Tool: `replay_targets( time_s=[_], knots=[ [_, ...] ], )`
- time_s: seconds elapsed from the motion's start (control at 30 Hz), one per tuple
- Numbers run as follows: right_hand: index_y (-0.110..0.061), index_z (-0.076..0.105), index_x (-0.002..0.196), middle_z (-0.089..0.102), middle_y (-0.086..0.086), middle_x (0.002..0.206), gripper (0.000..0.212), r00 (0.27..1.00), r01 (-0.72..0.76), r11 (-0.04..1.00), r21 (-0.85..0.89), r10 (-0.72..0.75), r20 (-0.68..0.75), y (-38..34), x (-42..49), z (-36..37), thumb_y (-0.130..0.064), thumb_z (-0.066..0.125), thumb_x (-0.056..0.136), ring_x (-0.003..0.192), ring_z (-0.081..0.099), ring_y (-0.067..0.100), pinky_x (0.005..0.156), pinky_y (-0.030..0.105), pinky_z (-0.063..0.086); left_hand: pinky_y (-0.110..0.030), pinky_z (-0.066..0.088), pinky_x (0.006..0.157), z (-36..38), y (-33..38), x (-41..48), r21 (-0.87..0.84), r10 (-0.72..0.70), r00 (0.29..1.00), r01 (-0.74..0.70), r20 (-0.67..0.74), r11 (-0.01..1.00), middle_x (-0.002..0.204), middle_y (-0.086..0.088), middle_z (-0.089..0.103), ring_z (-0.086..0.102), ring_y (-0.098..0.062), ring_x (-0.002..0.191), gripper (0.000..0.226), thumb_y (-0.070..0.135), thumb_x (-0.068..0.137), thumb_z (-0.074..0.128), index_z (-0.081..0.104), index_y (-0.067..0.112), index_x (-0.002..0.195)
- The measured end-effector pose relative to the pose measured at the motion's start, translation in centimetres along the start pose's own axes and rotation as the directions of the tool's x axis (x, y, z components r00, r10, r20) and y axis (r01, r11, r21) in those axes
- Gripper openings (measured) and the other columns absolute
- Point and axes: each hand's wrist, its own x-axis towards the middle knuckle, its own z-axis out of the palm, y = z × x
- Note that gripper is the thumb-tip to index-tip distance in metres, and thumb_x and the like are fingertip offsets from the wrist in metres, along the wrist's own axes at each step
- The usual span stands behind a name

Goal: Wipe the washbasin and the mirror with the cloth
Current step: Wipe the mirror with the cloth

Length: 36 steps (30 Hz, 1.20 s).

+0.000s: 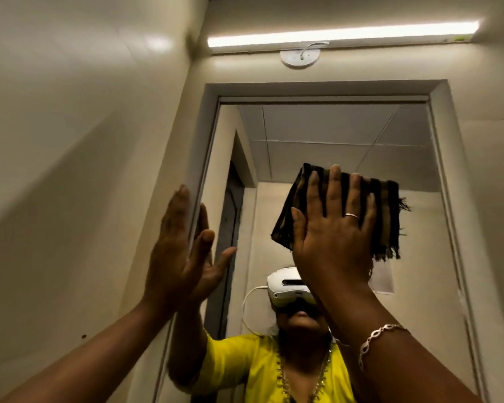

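Observation:
A tall framed mirror fills the wall ahead and reflects a person in a yellow top wearing a white headset. My right hand lies flat, fingers spread, pressing a folded dark brown striped cloth against the glass in the middle of the mirror. My left hand rests open, palm against the mirror's left frame edge, with its reflection touching it. The washbasin is out of view.
A lit tube light runs above the mirror, with a round white wall fitting under it. A cream wall closes in on the left. The reflection shows a dark doorway and a ceiling behind me.

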Motion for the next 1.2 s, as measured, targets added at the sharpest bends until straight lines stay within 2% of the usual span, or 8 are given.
replay_targets(
  time_s=[0.13,0.37,0.5,0.63,0.83,1.0,1.13,1.2],
  knots=[
    [-0.014,0.030,0.143,0.027,0.016,0.150,0.059,0.999,0.042,0.998,0.035,-0.043,0.032,-3.7,0.3,0.7,-0.043,0.022,0.092,0.138,0.021,0.039,0.109,0.052,0.008,-0.042,0.031,0.109,-0.1,0.4,-0.3,-0.014,-0.019,1.000,0.019,0.000,1.000,0.155,-0.021,0.023,0.028,-0.037,0.142,0.113,0.085,0.085,0.010,0.024,-0.010,0.146],
    [-0.016,0.034,0.141,0.028,0.014,0.150,0.061,0.990,0.116,0.991,0.066,-0.121,0.069,-8.3,1.4,1.3,-0.044,0.018,0.090,0.139,0.021,0.038,0.109,0.051,0.006,-0.046,0.026,0.111,-0.3,0.6,-0.4,-0.108,0.024,0.999,-0.028,-0.035,0.994,0.150,-0.014,0.023,0.027,-0.039,0.142,0.091,0.079,0.089,0.012,0.016,0.005,0.141],
    [-0.020,0.002,0.147,-0.004,0.010,0.156,0.067,0.976,0.163,0.984,0.076,-0.172,0.134,-10.5,1.8,1.5,-0.047,-0.006,0.085,0.142,-0.009,0.034,0.107,0.049,-0.013,-0.043,0.024,0.115,0.1,-0.1,-0.3,-0.110,0.027,0.999,-0.031,-0.041,0.993,0.152,-0.006,0.019,0.024,-0.032,0.145,0.086,0.078,0.090,0.011,0.012,0.010,0.144],
    [-0.021,-0.014,0.144,-0.020,0.008,0.154,0.058,0.954,0.221,0.969,0.109,-0.238,0.181,-11.5,2.0,1.7,-0.047,0.004,0.096,0.135,-0.029,0.030,0.101,0.046,-0.025,-0.044,0.026,0.115,0.2,-0.4,-0.3,-0.113,0.029,0.999,-0.033,-0.036,0.993,0.152,-0.004,0.020,0.025,-0.031,0.145,0.085,0.076,0.091,0.010,0.012,0.010,0.144],
    [-0.022,-0.002,0.146,-0.007,0.007,0.156,0.066,0.921,0.329,0.934,0.139,-0.350,0.173,-10.3,1.5,1.2,-0.049,-0.006,0.086,0.142,-0.013,0.030,0.108,0.047,-0.013,-0.040,0.028,0.116,0.3,-0.6,-0.1,-0.065,0.059,0.998,-0.061,-0.037,0.996,0.153,-0.007,0.020,0.021,-0.024,0.146,0.086,0.075,0.091,0.010,0.013,0.009,0.145],
    [-0.020,0.031,0.142,0.025,0.008,0.152,0.059,0.919,0.358,0.912,0.202,-0.382,0.098,-7.8,0.7,1.4,-0.046,0.020,0.090,0.141,0.016,0.031,0.109,0.048,0.009,-0.023,0.017,0.118,0.4,-1.0,-0.1,0.054,0.165,0.986,-0.166,0.027,0.985,0.153,-0.015,0.022,0.021,-0.024,0.143,0.087,0.068,0.097,0.009,0.017,-0.002,0.149],
    [-0.020,0.034,0.141,0.030,0.008,0.150,0.057,0.915,0.378,0.903,0.203,-0.398,0.064,-5.0,0.0,0.9,-0.046,0.028,0.090,0.140,0.020,0.031,0.108,0.048,0.012,-0.018,0.010,0.120,0.3,-1.1,-0.1,0.127,0.198,0.979,-0.202,0.046,0.971,0.153,-0.021,0.023,0.019,-0.025,0.143,0.082,0.065,0.099,0.008,0.017,-0.001,0.147],
    [-0.021,0.033,0.141,0.029,0.008,0.151,0.057,0.917,0.378,0.906,0.189,-0.395,0.058,-3.2,-0.3,0.5,-0.046,0.029,0.091,0.141,0.019,0.030,0.110,0.047,0.011,-0.025,0.015,0.120,0.2,-0.5,-0.1,0.148,0.180,0.983,-0.185,0.045,0.971,0.152,-0.030,0.027,0.021,-0.031,0.143,0.092,0.067,0.098,0.008,0.020,-0.011,0.146]
  ],
)
